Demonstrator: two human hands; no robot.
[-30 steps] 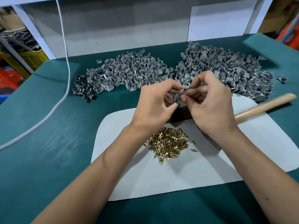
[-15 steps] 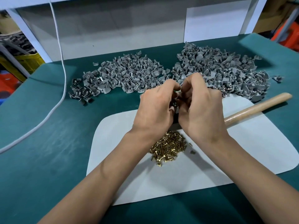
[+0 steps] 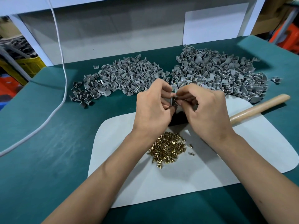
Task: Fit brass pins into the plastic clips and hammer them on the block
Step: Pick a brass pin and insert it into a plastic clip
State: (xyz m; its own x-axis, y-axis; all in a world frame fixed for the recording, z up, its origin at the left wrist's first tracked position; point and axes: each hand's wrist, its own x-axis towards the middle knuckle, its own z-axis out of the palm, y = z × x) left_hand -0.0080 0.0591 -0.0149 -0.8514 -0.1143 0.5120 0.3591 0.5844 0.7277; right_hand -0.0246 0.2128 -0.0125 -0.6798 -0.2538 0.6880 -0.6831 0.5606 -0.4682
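Observation:
My left hand (image 3: pixel 153 105) holds a grey plastic clip (image 3: pixel 171 101) between thumb and fingers above the mat. My right hand (image 3: pixel 205 109) pinches a small brass pin (image 3: pixel 175 99) against that clip; the pin is mostly hidden by my fingertips. A dark block (image 3: pixel 178 119) lies under the two hands, largely covered by them. A heap of loose brass pins (image 3: pixel 167 147) sits on the pale mat (image 3: pixel 129 159) just below my wrists. The hammer's wooden handle (image 3: pixel 260 106) lies to the right, with its head hidden behind my right hand.
Two big heaps of grey clips lie at the back: one on the left (image 3: pixel 119 78), one on the right (image 3: pixel 221 73). A white cable (image 3: pixel 63 65) trails down the left side of the green table (image 3: pixel 40 151). A white panel stands behind.
My hands have parted slightly at the fingertips, so the clip and pin show between them. The view has shifted a little; the heaps and hammer lie as before.

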